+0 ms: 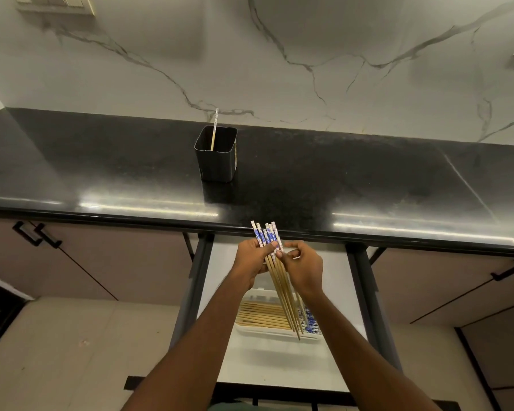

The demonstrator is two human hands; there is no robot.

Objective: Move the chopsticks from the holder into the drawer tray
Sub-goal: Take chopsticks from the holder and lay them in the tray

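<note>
A black square holder [216, 161] stands on the black counter with one chopstick [214, 130] leaning inside it. Above the open drawer, my left hand [251, 264] grips a bundle of several wooden chopsticks [281, 283] with blue-and-white patterned tops, tips pointing down toward the tray. My right hand [304, 269] pinches the same bundle from the right side. Below them, a white tray [251, 329] in the drawer holds several chopsticks lying flat, patterned ends to the right.
The black countertop [353, 179] runs across the view, its front edge just above my hands. The white drawer [279, 366] stands open between dark rails. Cabinet doors with black handles [37, 234] flank it. A marble wall rises behind.
</note>
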